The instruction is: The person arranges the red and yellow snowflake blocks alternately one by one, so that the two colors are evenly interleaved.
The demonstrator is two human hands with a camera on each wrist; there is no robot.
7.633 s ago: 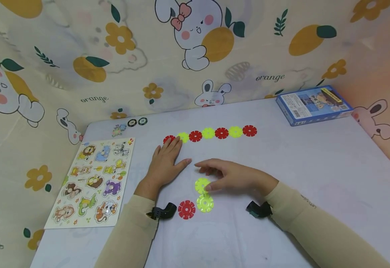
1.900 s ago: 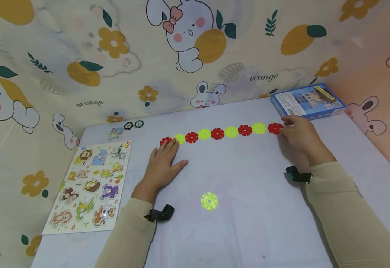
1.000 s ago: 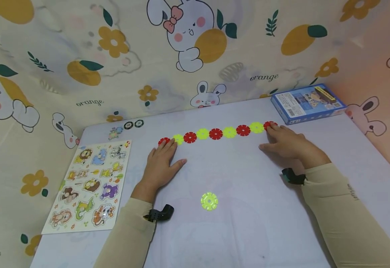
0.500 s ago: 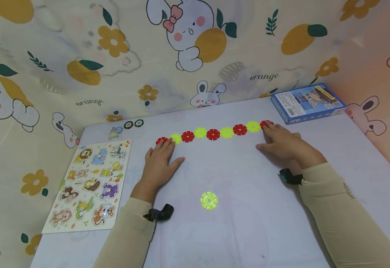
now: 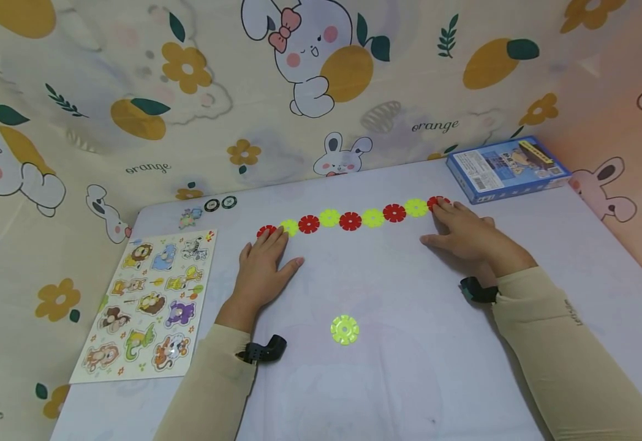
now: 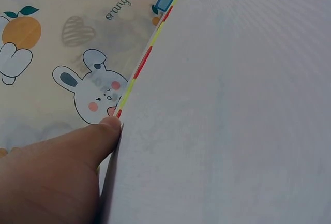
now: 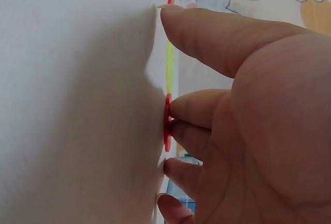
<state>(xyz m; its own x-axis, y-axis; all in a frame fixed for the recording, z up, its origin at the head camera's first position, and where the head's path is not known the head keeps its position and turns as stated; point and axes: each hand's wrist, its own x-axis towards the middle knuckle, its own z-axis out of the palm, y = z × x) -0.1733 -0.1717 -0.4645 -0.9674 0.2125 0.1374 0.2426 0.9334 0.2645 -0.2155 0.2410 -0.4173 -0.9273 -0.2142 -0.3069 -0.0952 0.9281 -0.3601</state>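
Note:
A row of flat, notched flower-shaped discs, alternating red (image 5: 350, 221) and yellow-green (image 5: 373, 218), runs across the back of the table. At its left end, my left hand (image 5: 260, 272) lies palm down, with fingertips on the end red disc (image 5: 266, 230) and the neighbouring yellow-green disc (image 5: 290, 228), partly covering both. My right hand (image 5: 472, 236) rests its fingertips on the red disc (image 5: 437, 201) at the right end; the right wrist view shows two fingertips touching that disc (image 7: 167, 123). A single yellow-green disc (image 5: 345, 330) lies apart, nearer the front.
An animal picture board (image 5: 147, 306) lies at left on the white table (image 5: 387, 386). Behind it are a small animal piece (image 5: 190, 218) and two black ring-like discs (image 5: 220, 204). At back right sits a blue box (image 5: 508, 169), against a patterned cloth backdrop (image 5: 277, 79).
The row gained a yellow-green and a red disc at its right end, taken from the front. My right hand went from pinching that red disc to pressing it; the row slid slightly left.

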